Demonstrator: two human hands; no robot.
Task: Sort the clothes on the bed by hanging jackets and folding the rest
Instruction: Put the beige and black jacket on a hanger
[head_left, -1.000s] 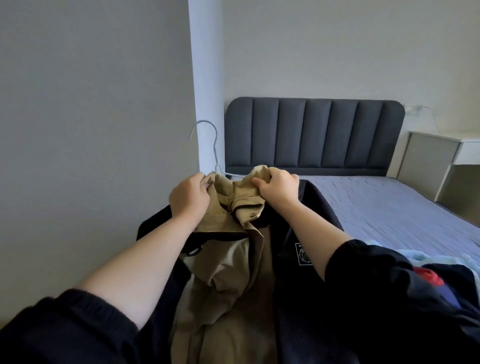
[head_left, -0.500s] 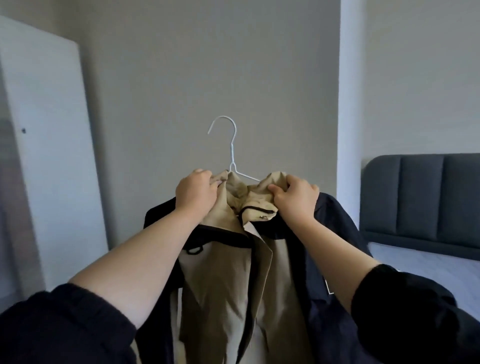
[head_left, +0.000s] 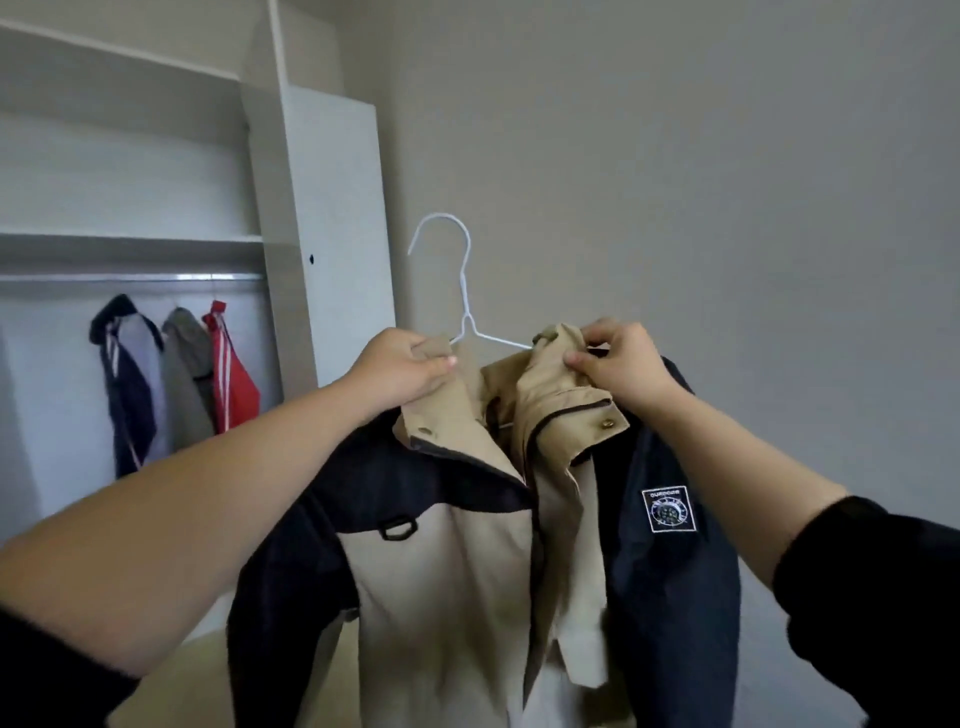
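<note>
The fingers (head_left: 431, 358) of the left hand (head_left: 402, 371) were curled round one collar edge. Those of the right hand (head_left: 623, 364) pinched the other collar flap. Between them hung the beige and navy fabric jacket (head_left: 467, 545), held in the air on a thin white wire hanger (head_left: 465, 291) whose hook stood free above the collar. To the left, the open white wardrobe (head_left: 322, 234) showed three hung garments (head_left: 176, 379) on its metal rail (head_left: 130, 278). Judgement: this jacket was on its hanger but not yet on the rail. The bed was out of view, so the remainder could not be assessed.

Seen from the head, looking straight ahead, close up to the jacket (head_left: 452, 597), wardrobe (head_left: 332, 208) at upper left.
</note>
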